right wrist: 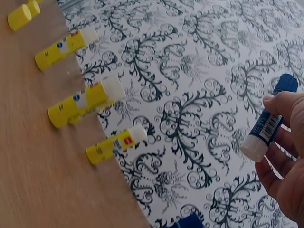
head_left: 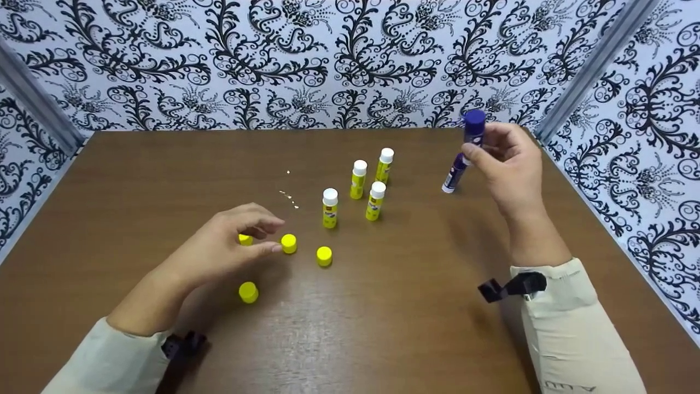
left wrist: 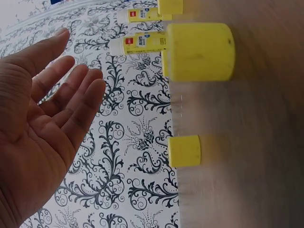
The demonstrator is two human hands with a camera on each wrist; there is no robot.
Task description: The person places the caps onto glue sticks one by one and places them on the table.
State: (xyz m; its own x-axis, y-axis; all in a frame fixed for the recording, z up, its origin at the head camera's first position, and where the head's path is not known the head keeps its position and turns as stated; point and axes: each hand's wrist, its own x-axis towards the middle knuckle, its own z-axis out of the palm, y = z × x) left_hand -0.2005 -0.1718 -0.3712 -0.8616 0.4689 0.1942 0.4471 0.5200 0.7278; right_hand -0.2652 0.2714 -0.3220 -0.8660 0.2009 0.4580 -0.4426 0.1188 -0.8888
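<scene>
In the head view my right hand (head_left: 511, 164) holds a purple-blue glue stick (head_left: 474, 123) upright between thumb and fingers. Its cap points up and its white base down, as the right wrist view shows the same glue stick (right wrist: 271, 118). A second purple glue stick (head_left: 455, 174) stands on the table just behind it, its upper part hidden. My left hand (head_left: 227, 243) hovers at the left over the yellow caps, fingers loosely bent and palm holding nothing. One yellow cap (head_left: 289, 244) is right beside its fingertips; another cap (head_left: 245, 239) is partly covered by the hand.
Several yellow glue sticks (head_left: 330, 209) with white tops stand mid-table between my hands. More yellow caps (head_left: 324, 256) (head_left: 248, 292) sit nearer to me. Small white bits (head_left: 290, 197) lie on the brown table (head_left: 383, 317). Patterned walls (head_left: 306, 60) enclose its back and sides.
</scene>
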